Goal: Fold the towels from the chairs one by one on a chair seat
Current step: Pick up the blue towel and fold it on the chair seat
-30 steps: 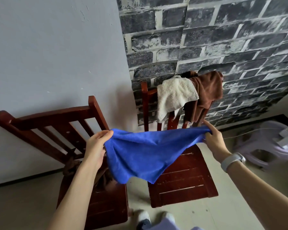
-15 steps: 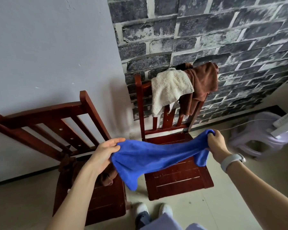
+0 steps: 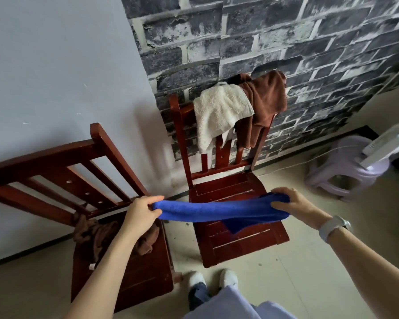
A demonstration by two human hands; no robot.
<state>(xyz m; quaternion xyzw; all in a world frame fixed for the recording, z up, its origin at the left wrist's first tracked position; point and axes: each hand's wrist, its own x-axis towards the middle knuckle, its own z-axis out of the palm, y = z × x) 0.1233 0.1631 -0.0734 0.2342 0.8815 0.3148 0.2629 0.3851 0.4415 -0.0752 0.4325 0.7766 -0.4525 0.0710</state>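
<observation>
I am standing over two chairs, and at my 10 o'clock the left chair (image 3: 129, 268) is carrying a crumpled brown cloth (image 3: 95, 233) on its seat, partly hidden behind my left forearm. My left hand (image 3: 139, 214) is pinching one end of the blue towel (image 3: 219, 211) between thumb and curled fingers, just above that seat's near corner. The towel is hanging bunched into a long band, stretching toward 1 o'clock over the front half of the right chair (image 3: 237, 226), with one loose corner drooping down to the seat slats; I cannot tell whether it is touching them. My right hand (image 3: 295, 206) is gripping the other end, fingers wrapped over the top. The risk, as I am judging it, is that I am lowering a rope rather than a flat sheet: the layers are twisting together, so any fold would be coming out lumpy unless I am shaking it open first. The drooping corner could be tucking under itself. If my left end is drifting outward, it could be landing on the brown cloth. At 12 o'clock, a white towel (image 3: 219, 113) and a brown towel (image 3: 265, 104) are draping loosely over the backrest and could be sliding off if I am bumping the chair.
</observation>
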